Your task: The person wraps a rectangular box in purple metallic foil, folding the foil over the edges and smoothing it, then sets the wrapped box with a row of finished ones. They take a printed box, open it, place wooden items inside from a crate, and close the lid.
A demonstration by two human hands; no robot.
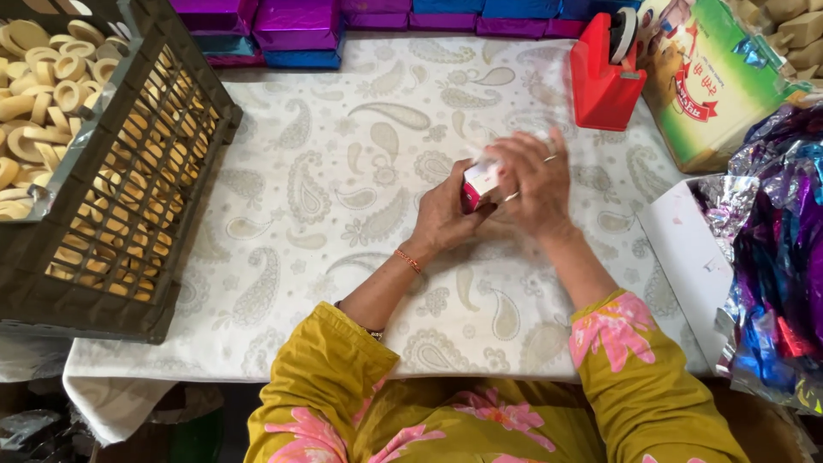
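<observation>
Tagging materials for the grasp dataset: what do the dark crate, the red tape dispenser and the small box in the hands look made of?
Dark slatted crate: likely moulded plastic, matte, with uniform grid ribs. Red tape dispenser: smooth, slightly glossy plastic, it seems. Small white and pink box, held between left hand and right hand: probably thin printed card, with sharp folded edges.

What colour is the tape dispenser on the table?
Red; the tape dispenser shows best in the head view.
</observation>
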